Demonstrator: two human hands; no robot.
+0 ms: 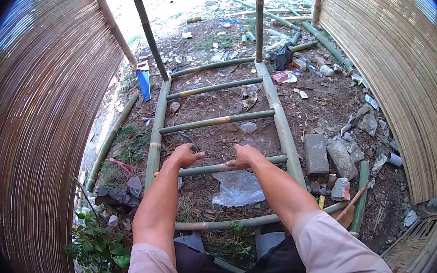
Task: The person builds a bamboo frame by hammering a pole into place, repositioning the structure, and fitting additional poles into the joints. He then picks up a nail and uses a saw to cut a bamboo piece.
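A frame of green bamboo poles lies in front of me, with a left side rail (157, 130), a right side rail (280, 123) and several rungs between them. Over the rung (209, 169) nearest the hands, my left hand (186, 156) is held out, thumb apart from the bent fingers, holding nothing. My right hand (244, 156) reaches in from the other side, thumb and fingers apart, its thumb close above the same rung. A gap separates the two hands. Closer to my body runs the front crosspiece (230, 224). Two upright poles (259, 21) rise at the far end.
Woven bamboo screens stand at left (47, 97) and right (395, 75). Grey blocks (316, 154) and a cut bamboo piece (361, 197) lie right of the frame. Clear plastic (238, 189) lies under the rungs. A leafy plant (100, 244) grows at lower left; rubble and litter cover the ground.
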